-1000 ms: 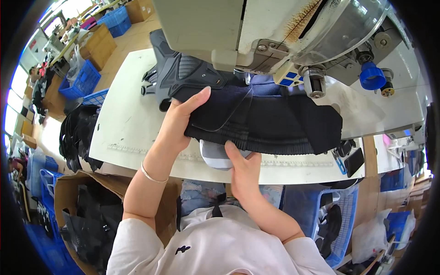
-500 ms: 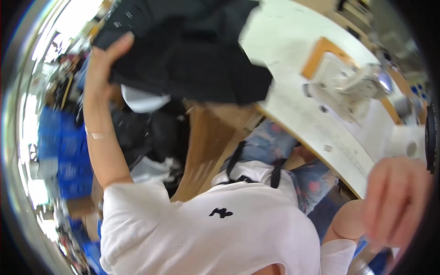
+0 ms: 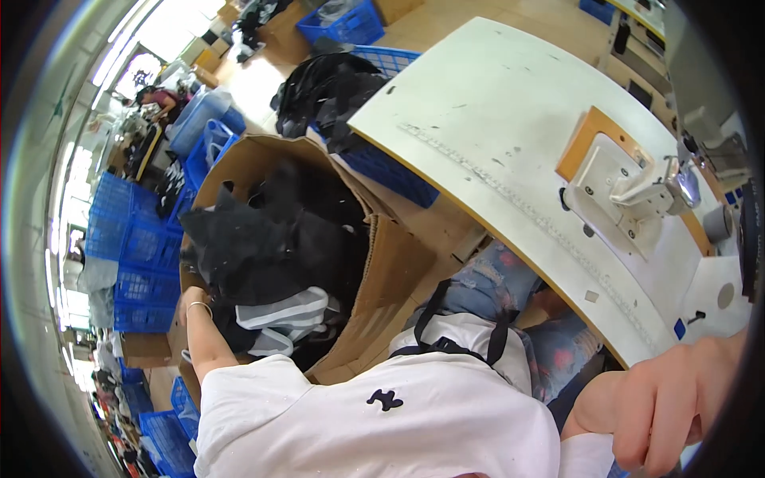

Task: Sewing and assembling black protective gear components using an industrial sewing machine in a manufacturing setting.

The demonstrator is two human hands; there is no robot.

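My left arm reaches out to a big cardboard box [image 3: 398,255] on the left. My left hand [image 3: 194,299] is at the box's left rim, beside black fabric pieces [image 3: 263,247] heaped inside. Its fingers are mostly hidden, so whether they grip anything does not show. Grey-and-white striped fabric [image 3: 287,315] lies over the near part of the heap. At the lower right, close to the camera, my right hand [image 3: 677,402] has its fingers curled in. Whatever may be within them is hidden.
A white sewing table [image 3: 478,103] curves along the right, carrying a sewing machine [image 3: 637,191] with an orange-edged plate. More black fabric [image 3: 331,88] is piled in a blue crate beyond the box. Blue crates [image 3: 143,295] stack at far left. A person [image 3: 163,102] is in the distance.
The black fabric piece that my left hand held up is now out of that hand's raised position. My left hand has lowered to the box, and the view has shifted, showing its contents.
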